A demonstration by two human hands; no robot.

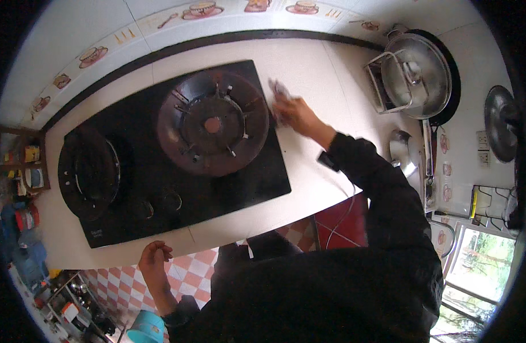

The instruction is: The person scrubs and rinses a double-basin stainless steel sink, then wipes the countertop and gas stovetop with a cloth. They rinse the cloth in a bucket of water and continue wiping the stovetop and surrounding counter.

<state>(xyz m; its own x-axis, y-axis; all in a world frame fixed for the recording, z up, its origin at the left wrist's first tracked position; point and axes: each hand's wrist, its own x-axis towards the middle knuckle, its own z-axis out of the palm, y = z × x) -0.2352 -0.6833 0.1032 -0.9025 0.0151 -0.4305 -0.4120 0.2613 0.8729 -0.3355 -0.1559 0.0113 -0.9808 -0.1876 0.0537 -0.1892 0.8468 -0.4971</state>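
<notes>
My right hand (298,115) is on the pale countertop (323,171), just past the right edge of a black glass gas cooktop (241,193). It grips a crumpled greyish cloth (280,91), blurred and pressed near the counter surface. The cooktop's right burner has a wide round metal ring (173,141) with upright pan supports around a burner head (212,125). To the left sits a second, darker burner (89,171). By the counter's front edge, my left hand (153,258) hangs with loosely curled fingers and nothing visible in it.
At the back right, a glass-lidded wok (417,77) leans by a metal rack (381,81). A shiny metal vessel (402,148) stands near my right sleeve. Tiled wall (151,25) borders the back. A turquoise bucket (146,328) is on the checkered floor (190,270); shelves (20,156) stand left.
</notes>
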